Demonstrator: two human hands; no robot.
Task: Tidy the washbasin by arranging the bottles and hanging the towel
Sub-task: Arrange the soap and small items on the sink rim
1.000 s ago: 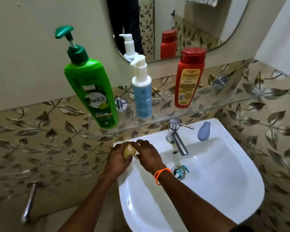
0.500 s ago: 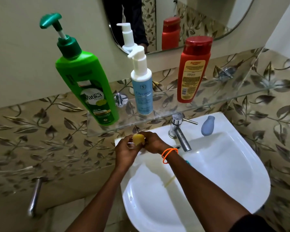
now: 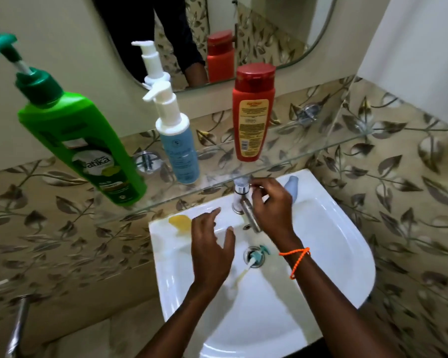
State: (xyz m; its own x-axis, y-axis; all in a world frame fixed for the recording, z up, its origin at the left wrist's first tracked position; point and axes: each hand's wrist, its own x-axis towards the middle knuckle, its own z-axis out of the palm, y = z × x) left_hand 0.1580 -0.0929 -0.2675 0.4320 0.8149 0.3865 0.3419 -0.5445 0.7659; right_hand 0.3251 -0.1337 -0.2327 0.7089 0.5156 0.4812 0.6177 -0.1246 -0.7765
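Three bottles [image 3: 252, 112] stand on a glass shelf [image 3: 321, 148] above a white washbasin [image 3: 334, 254]; the left hand [image 3: 212, 244] hovers open, the right hand [image 3: 272, 205] pinches the tap [image 3: 239, 192].

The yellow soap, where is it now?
The yellow soap lies on the washbasin rim's back left corner, beside the left hand, below the glass shelf.

Above the glossy white ceramic washbasin [image 3: 334, 244], a clear glass shelf [image 3: 308, 153] is seen; the tap [image 3: 246, 208] is polished metal, the green bottle [image 3: 83, 140] shiny plastic.
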